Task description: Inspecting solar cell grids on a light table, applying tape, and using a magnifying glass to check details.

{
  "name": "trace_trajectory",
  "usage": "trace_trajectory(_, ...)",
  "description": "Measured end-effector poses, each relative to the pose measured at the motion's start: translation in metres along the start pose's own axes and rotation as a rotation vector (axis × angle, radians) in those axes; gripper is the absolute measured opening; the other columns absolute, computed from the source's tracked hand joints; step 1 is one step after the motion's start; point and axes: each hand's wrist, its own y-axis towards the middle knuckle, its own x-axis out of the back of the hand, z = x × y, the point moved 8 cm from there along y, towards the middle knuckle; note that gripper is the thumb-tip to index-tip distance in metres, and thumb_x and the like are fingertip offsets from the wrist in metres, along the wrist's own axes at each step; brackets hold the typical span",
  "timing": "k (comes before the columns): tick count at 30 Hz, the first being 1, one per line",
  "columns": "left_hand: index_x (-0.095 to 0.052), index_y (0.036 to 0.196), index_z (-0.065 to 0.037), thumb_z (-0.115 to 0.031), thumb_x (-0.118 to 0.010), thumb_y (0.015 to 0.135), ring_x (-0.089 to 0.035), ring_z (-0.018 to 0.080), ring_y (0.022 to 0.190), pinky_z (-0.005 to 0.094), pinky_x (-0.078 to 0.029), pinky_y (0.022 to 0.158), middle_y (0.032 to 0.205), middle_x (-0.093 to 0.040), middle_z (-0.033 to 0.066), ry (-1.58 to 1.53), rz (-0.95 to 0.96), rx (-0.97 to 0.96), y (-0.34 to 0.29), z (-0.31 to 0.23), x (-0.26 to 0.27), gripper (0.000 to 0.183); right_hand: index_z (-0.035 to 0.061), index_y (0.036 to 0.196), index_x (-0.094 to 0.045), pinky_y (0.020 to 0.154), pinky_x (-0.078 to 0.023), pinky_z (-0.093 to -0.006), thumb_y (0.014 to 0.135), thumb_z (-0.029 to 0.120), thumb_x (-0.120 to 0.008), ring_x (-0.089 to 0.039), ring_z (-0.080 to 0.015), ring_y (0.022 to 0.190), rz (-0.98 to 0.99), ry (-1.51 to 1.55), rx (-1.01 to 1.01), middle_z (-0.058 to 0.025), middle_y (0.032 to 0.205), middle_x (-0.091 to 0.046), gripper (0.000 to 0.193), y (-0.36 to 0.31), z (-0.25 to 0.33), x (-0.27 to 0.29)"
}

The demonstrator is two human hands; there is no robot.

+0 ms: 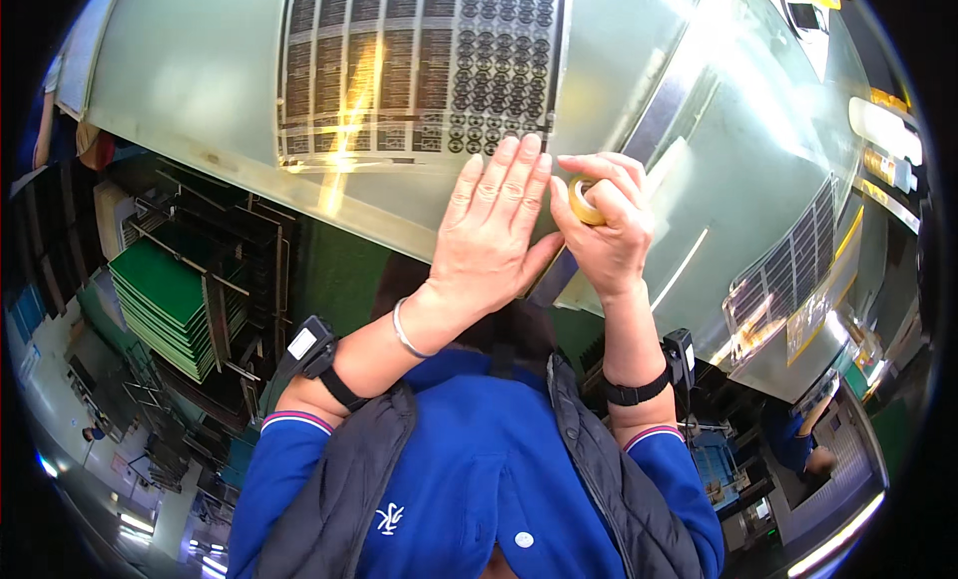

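Note:
My left hand [494, 215] lies flat with fingers stretched out, its fingertips over the near edge of a transparent film sheet [399, 75] printed with dark circuit-like patterns. Columns of small rings fill the film's right part, and a yellow light glares across its left part. Close beside it, my right hand [611, 220] curls around a small roll of yellowish clear tape [584, 200]. Whether a strip of tape runs from the roll to the film I cannot tell. Under both hands is a pale glass-topped table [190, 70].
Below the table's left edge stands a rack with stacked green boards [165, 290]. A second printed film [788, 255] lies on the glass at the right, near bottles [888, 168]. Another person [798, 444] is at the lower right.

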Motion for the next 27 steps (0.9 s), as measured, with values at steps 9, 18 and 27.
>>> trace_trajectory(9, -0.060, 0.099, 0.001, -0.005, -0.065, 0.084, -0.064, 0.0132, 0.060, 0.0256, -0.050, 0.051, 0.074, -0.066, 0.0097, -0.772, -0.104, 0.447, 0.030, 0.046, 0.037, 0.017, 0.0075, 0.057, -0.050, 0.073, -0.043, -0.0342, 0.060, 0.002, -0.077, -0.055, -0.0211, 0.076, 0.021, -0.034, -0.002, -0.0004, 0.081, -0.065, 0.027, 0.006, -0.005, 0.007)
trace_trajectory(18, -0.055, 0.089, 0.003, -0.010, -0.064, 0.086, -0.064, 0.0138, 0.052, 0.0248, -0.051, 0.046, 0.066, -0.065, 0.0111, -1.000, 0.219, 0.691, 0.039, 0.055, 0.004, 0.016, 0.0096, 0.057, -0.052, 0.070, -0.042, -0.0322, 0.061, 0.000, -0.075, -0.054, -0.0187, 0.074, -0.013, 0.014, 0.024, 0.0030, 0.079, -0.067, 0.025, 0.003, -0.006, 0.007)
trace_trajectory(27, -0.054, 0.088, 0.005, -0.009, -0.064, 0.084, -0.065, 0.0154, 0.051, 0.0246, -0.052, 0.044, 0.066, -0.066, 0.0137, -1.052, 0.231, 0.726, 0.038, 0.056, 0.000, 0.017, 0.0094, 0.062, -0.055, 0.074, -0.043, -0.0334, 0.060, 0.001, -0.074, -0.058, -0.0177, 0.078, 0.028, -0.076, 0.185, 0.0035, 0.083, -0.065, 0.021, 0.003, 0.004, 0.007)
